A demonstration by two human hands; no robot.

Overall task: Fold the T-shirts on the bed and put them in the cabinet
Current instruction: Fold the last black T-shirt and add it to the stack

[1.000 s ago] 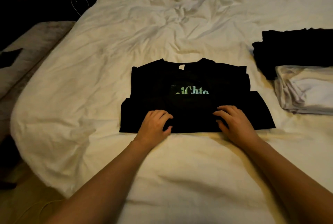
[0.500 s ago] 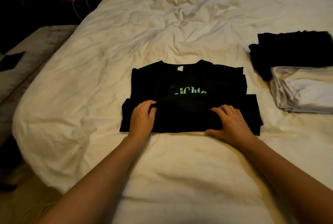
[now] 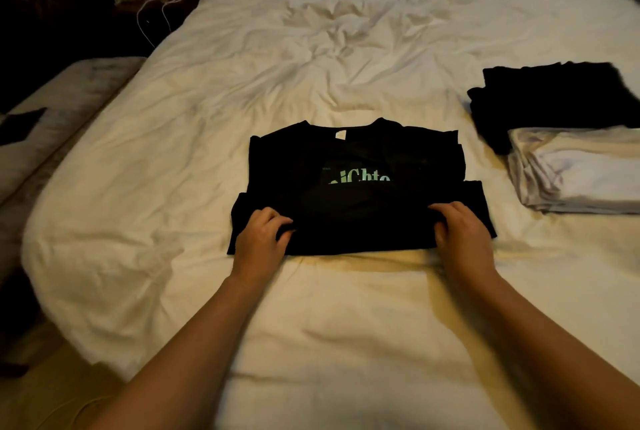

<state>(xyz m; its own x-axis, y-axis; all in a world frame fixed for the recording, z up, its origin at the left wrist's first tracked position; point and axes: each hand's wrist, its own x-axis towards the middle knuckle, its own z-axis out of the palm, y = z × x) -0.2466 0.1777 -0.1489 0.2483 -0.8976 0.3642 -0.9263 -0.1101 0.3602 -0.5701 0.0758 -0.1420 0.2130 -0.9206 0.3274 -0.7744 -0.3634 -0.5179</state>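
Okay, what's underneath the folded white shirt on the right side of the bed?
The folded white shirt overlaps the near edge of a folded black garment, both lying on the white bedding. How far the black fabric runs beneath the white one is covered.

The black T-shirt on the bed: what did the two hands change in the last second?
Both hands moved apart: left hand and right hand now grip the outer ends of the black T-shirt's folded lower part. The shirt's position and the folded piles stayed.

Green print (image 3: 360, 177) half hidden under folded hem — white shirt (image 3: 575, 173) cut off at right edge.
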